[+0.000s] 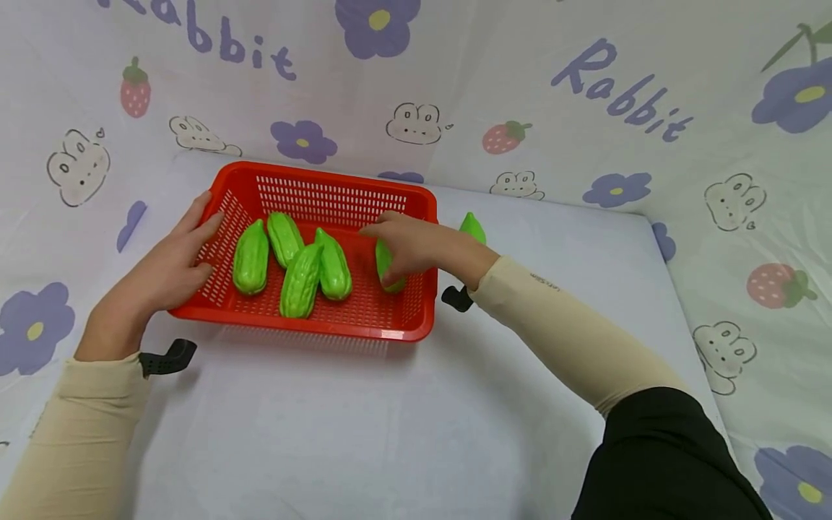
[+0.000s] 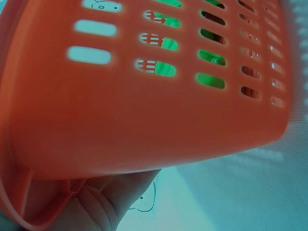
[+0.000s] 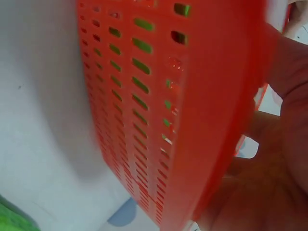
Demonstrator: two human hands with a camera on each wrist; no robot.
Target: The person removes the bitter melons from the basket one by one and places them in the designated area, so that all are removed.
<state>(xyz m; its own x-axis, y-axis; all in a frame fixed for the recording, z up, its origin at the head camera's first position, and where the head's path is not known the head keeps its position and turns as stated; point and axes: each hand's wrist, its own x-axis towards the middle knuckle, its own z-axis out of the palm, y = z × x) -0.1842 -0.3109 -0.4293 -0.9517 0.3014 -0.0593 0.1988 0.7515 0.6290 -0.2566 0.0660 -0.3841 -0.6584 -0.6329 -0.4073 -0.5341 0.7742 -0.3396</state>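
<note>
A red slotted plastic basket (image 1: pixel 338 331) holds several shiny green bitter melons (image 1: pixel 250 258), most of them grouped toward its left half. My left hand (image 1: pixel 165 271) grips the basket's left rim; the left wrist view shows part of that hand (image 2: pixel 106 199) under the rim. Over the right end of the basket reaches my right hand (image 1: pixel 416 245), fingers spread above a bitter melon (image 1: pixel 383 258) that it partly covers. In the right wrist view the basket wall hides the fingertips of this hand (image 3: pixel 269 187).
Outside the basket, another bitter melon (image 1: pixel 472 227) lies to the right, partly behind my right forearm. The white tabletop (image 1: pixel 338 433) spreads in front. A printed cloth (image 1: pixel 455 72) with rabbits, flowers and strawberries hangs behind and beside the table.
</note>
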